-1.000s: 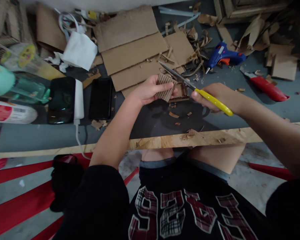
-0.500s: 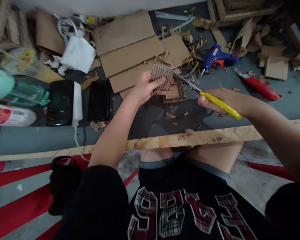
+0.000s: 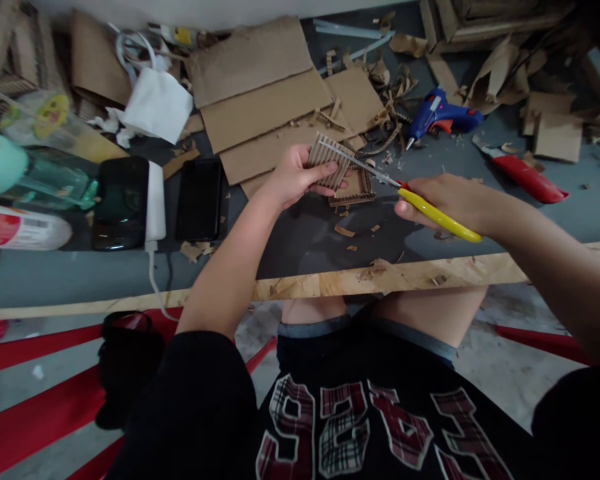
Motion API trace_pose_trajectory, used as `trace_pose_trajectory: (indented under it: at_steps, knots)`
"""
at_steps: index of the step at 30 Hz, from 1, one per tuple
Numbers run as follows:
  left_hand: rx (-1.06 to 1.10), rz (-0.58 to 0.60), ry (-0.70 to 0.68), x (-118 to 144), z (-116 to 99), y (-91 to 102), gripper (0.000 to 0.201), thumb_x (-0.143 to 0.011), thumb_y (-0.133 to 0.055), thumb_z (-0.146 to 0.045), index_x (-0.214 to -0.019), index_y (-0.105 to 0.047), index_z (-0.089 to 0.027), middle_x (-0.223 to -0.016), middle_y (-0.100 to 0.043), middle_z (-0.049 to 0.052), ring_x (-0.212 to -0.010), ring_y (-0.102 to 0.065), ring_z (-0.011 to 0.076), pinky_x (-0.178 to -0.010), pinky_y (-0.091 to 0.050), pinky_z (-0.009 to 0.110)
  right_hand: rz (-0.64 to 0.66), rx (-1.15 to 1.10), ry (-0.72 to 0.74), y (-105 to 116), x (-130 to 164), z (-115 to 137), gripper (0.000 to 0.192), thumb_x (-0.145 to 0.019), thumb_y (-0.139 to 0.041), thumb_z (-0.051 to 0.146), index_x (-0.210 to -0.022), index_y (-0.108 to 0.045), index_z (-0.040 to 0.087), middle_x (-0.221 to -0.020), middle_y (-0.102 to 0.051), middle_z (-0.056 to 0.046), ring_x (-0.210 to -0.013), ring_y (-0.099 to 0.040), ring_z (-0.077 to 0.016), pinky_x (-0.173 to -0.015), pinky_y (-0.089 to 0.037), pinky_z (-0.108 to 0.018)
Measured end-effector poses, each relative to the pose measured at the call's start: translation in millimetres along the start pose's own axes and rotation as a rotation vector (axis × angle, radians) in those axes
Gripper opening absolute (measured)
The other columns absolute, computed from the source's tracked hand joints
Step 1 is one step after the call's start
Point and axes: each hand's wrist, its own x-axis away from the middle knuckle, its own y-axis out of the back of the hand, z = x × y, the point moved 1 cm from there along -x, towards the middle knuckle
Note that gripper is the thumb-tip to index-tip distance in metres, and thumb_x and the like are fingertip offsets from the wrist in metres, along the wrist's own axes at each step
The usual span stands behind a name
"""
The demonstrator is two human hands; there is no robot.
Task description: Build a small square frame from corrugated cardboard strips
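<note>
Head view: the left hand (image 3: 291, 179) is closed on a small piece of corrugated cardboard (image 3: 329, 162), thumb on its near face and fingers behind, holding it above the grey table (image 3: 300, 233) just left of centre. At about 3 o'clock from it, the right hand (image 3: 447, 200) is wrapped around the yellow handles of a pair of scissors (image 3: 405, 190); the blades run toward 10 o'clock and lie across the top edge of the corrugated piece, nearly closed. Directly under the piece, at its 5 o'clock, a little square cardboard frame (image 3: 353, 190) lies flat on the table with scraps around it. At 12 o'clock lie flat cardboard sheets (image 3: 265, 107). At 2 o'clock, well apart, rests a blue glue gun (image 3: 443, 117), and further right a red utility knife (image 3: 525, 177). At 9 o'clock two dark phones (image 3: 200, 197) lie side by side.
</note>
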Motion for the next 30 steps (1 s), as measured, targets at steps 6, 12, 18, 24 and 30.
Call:
trace_pose_trajectory:
  at_steps: [6,12,18,24,30]
  knots:
    - [-0.057,0.027,-0.025,2,-2,-0.2,0.052,-0.082,-0.076,-0.046,-0.117,-0.065,-0.01,-0.112,-0.075,0.016,-0.117,-0.069,0.034,-0.083,-0.066,0.036,0.002,0.041,-0.007,2,3,8,0.081,-0.081,0.0,0.09,-0.077,-0.045,0.022,-0.067,-0.052,-0.007,-0.059,-0.043,-0.0176,-0.06,-0.029,-0.031]
    - [-0.074,0.023,-0.025,1,1,0.7,0.052,-0.082,-0.076,-0.047,-0.12,-0.064,-0.013,-0.105,-0.077,0.013,-0.117,-0.07,0.0325,-0.082,-0.066,0.034,-0.021,0.143,-0.066,3,4,8,0.082,-0.083,-0.002,0.089,-0.081,-0.048,0.02,-0.066,-0.047,-0.005,-0.056,-0.024,-0.0123,-0.058,-0.023,-0.029]
    - [-0.047,0.023,-0.037,0,4,2.4,0.051,-0.082,-0.076,-0.046,-0.119,-0.063,-0.015,-0.105,-0.076,0.012,-0.118,-0.069,0.0337,-0.082,-0.066,0.035,-0.037,0.218,-0.026,1,2,7,0.086,-0.085,0.001,0.085,-0.08,-0.053,0.017,-0.062,-0.046,-0.006,-0.054,-0.02,-0.0108,-0.055,-0.021,-0.029]
    - [-0.05,0.048,-0.032,2,1,3.6,0.052,-0.083,-0.072,-0.053,-0.115,-0.064,-0.013,-0.106,-0.076,0.015,-0.121,-0.067,0.0354,-0.081,-0.066,0.036,-0.042,0.273,-0.003,-3,0,9,0.086,-0.088,0.0,0.082,-0.076,-0.056,0.017,-0.058,-0.046,-0.007,-0.054,-0.036,-0.015,-0.057,-0.024,-0.031]
    - [-0.069,0.109,0.003,2,6,-6.7,0.05,-0.08,-0.075,-0.055,-0.111,-0.064,-0.017,-0.096,-0.076,0.008,-0.105,-0.075,0.0313,-0.073,-0.067,0.035,-0.054,0.083,-0.035,-8,3,12,0.074,-0.087,-0.013,0.086,-0.075,-0.047,0.021,-0.065,-0.049,-0.005,-0.055,-0.033,-0.0132,-0.057,-0.026,-0.031]
